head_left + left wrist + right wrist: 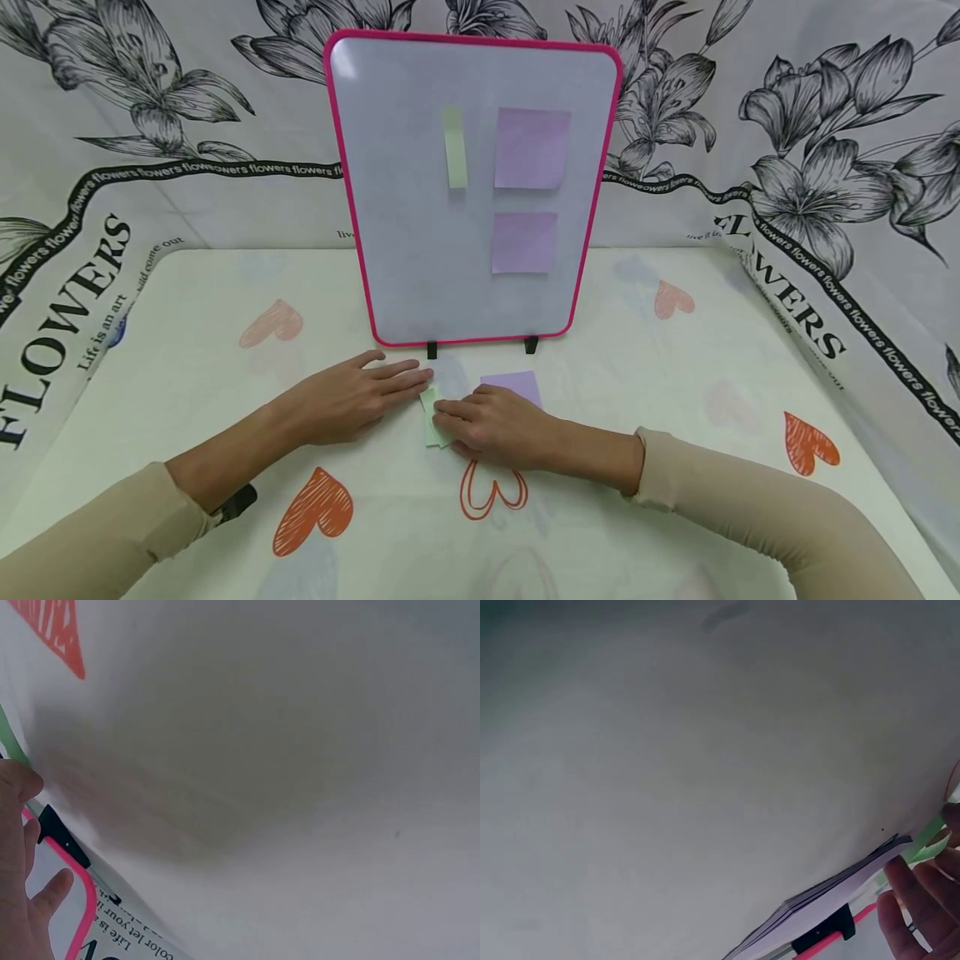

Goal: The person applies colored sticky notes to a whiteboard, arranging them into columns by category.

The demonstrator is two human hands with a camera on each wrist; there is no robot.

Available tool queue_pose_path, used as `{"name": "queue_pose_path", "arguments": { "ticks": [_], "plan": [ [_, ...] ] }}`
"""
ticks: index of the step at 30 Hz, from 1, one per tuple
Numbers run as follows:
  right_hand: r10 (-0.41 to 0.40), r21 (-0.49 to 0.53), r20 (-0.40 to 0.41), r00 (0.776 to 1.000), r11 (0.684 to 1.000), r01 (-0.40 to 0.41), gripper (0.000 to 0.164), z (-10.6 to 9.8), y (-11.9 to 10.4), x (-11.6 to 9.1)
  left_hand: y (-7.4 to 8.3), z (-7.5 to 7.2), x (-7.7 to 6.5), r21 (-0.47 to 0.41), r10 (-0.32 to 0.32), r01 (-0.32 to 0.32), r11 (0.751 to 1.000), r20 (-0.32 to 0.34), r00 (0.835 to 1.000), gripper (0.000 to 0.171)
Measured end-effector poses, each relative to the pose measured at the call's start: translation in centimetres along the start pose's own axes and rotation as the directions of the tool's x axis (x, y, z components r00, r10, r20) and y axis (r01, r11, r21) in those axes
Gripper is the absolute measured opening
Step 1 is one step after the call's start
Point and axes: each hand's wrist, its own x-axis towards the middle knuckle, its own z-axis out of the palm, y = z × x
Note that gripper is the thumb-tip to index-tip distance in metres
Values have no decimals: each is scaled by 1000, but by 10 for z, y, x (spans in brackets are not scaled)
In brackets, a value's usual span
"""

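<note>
A pad of narrow light-green sticky notes (pixel 433 429) lies on the table between the hands, below the whiteboard. My left hand (pixel 363 402) reaches in from the left with its fingers mostly extended, fingertips at the pad's upper end. With curled fingers, my right hand (pixel 501 427) pinches a green sticky note at the pad's right side and partly covers it. In the right wrist view a green strip (pixel 932 849) bends up near the fingertips. A purple sticky note pad (pixel 519 383) lies just behind the right hand, partly hidden by it.
A pink-framed whiteboard (pixel 405 250) stands on black feet (pixel 531 345) behind the hands. On it are a green strip note (pixel 455 148) and two purple notes, one upper (pixel 532 150) and one lower (pixel 523 243). A heart-patterned cloth (pixel 622 533) covers the table.
</note>
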Motion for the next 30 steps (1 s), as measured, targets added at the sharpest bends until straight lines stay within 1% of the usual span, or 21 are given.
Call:
{"name": "queue_pose_path", "arguments": {
  "ticks": [7,10,18,25,30],
  "plan": [
    [-9,18,-33,999,1000,9,18,1,0,2,2,0,-1,-21,2,-2,1000,-2,1000,55],
    [-8,30,-39,999,1000,9,15,2,-1,3,2,1,-1,-16,7,-7,1000,-6,1000,55],
    [-9,10,-30,1000,1000,9,13,1,-3,6,2,-1,0,-11,10,-10,1000,-12,1000,53],
    [-7,4,4,1000,1000,6,10,-1,-2,8,3,-1,0,-25,8,-9,1000,-8,1000,52],
    [-16,-2,-16,1000,1000,16,9,-3,1,9,3,0,-1,-26,11,-11,1000,-15,1000,53]
  ]
}}
